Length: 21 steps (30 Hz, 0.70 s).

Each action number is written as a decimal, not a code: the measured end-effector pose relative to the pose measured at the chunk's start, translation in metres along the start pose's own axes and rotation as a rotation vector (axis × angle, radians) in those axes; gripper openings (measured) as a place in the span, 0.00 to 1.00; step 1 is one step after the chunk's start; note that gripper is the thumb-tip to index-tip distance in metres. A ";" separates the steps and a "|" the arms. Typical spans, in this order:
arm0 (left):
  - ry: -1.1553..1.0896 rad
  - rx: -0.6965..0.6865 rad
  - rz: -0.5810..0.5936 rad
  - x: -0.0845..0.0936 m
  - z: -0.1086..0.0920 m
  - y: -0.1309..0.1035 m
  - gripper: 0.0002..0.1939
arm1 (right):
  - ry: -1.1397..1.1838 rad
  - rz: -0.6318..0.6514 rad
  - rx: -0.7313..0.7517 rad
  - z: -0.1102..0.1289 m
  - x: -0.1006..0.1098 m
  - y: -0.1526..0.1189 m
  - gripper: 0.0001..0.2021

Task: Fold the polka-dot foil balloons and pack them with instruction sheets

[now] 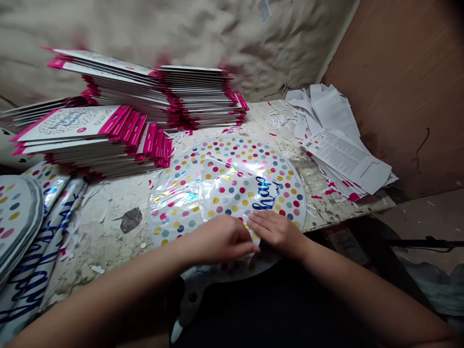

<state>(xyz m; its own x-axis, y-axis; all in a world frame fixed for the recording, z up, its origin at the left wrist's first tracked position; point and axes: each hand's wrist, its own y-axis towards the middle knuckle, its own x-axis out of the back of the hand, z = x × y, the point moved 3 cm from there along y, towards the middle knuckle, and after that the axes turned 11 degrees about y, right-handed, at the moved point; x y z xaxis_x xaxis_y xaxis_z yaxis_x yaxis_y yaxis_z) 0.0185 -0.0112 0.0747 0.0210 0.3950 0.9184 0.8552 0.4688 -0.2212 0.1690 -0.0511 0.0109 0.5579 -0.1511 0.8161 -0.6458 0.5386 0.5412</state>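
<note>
A round foil balloon (174, 198), white with coloured dots, lies flat at the table's front edge, its tail hanging over. On it a clear-edged sheet or folded flap (232, 188) shows the same dots and part of dark blue lettering. My left hand (226, 237) is closed at the flap's near edge, fingers curled and thumb pressed toward the fingertips. Beside it, my right hand (277, 232) lies flat on the balloon just below the lettering, fingers stretched out. Whether the flap belongs to the balloon I cannot tell.
Stacks of pink-and-white packets (97, 140) stand at the back left. More dotted foil balloons (18, 208) are piled at the far left. Printed cards (344, 154) and white paper lie at the right, against a brown panel (406, 96). Paper scraps litter the worn table (116, 251).
</note>
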 end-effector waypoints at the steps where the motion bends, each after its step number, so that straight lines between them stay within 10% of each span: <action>1: -0.004 -0.028 -0.057 0.005 0.006 0.009 0.15 | -0.002 -0.005 0.008 0.001 -0.001 0.000 0.12; 4: 0.112 -0.117 -0.247 0.005 0.025 0.041 0.19 | 0.007 0.000 0.000 0.001 -0.002 0.000 0.12; 8: 0.294 -0.181 -0.126 -0.023 0.050 0.072 0.26 | 0.022 0.017 -0.042 0.000 -0.001 0.000 0.12; 16: 0.431 0.773 -0.158 0.002 0.147 0.025 0.35 | 0.162 0.055 -0.075 -0.012 0.001 -0.007 0.13; 21: 0.442 0.049 -0.145 -0.008 0.087 0.055 0.27 | 0.244 -0.009 -0.017 -0.026 0.014 -0.001 0.12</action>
<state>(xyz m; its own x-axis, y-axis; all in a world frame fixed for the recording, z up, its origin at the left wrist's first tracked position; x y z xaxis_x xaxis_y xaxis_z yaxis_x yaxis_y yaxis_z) 0.0204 0.0795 0.0264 0.1312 -0.0471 0.9902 0.8403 0.5352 -0.0859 0.1907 -0.0321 0.0163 0.6741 0.0474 0.7371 -0.6325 0.5524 0.5429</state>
